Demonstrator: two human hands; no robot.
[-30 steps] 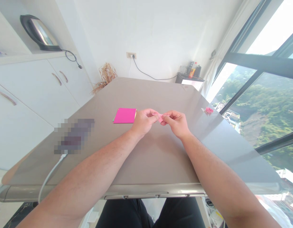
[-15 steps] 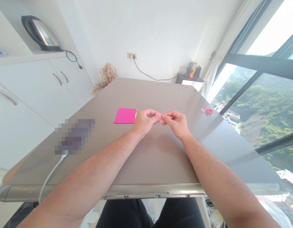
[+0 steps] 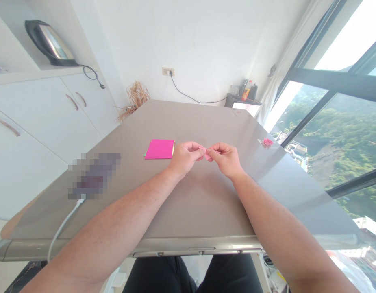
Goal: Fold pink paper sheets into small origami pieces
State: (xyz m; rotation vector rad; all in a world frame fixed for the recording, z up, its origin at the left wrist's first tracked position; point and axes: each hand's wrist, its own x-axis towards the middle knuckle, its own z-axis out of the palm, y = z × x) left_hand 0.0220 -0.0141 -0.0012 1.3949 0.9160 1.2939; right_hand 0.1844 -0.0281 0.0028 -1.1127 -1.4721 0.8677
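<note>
Held a small folded piece of pink paper (image 3: 206, 154) between two bare hands, over the middle of a grey-brown surface (image 3: 190, 207). Gripped its left part between thumb and fingers of the left hand (image 3: 185, 158), and its right part between thumb and fingers of the right hand (image 3: 224, 159). Had both sets of fingertips close together, covering much of the paper and leaving its exact folds too small to tell. Extended both bare forearms across the near edge of the surface.

Showed just beside the left wrist a stack of coloured paper (image 3: 159, 149), with magenta on top and slivers of green and yellow at its sides. Included farther left a dark, pixelated object (image 3: 96, 175), with a white cable (image 3: 64, 223) running from its near end over the front edge. Showed well to the right of the right hand, near the window (image 3: 343, 122), a second pink piece (image 3: 267, 141).

Included at upper left an electric kettle (image 3: 50, 42) on a shelf; beyond the far edge, dried stalks (image 3: 138, 94), a wall socket (image 3: 168, 72) and, farther right, a bottle (image 3: 246, 91) on a small dark cabinet (image 3: 236, 100).
</note>
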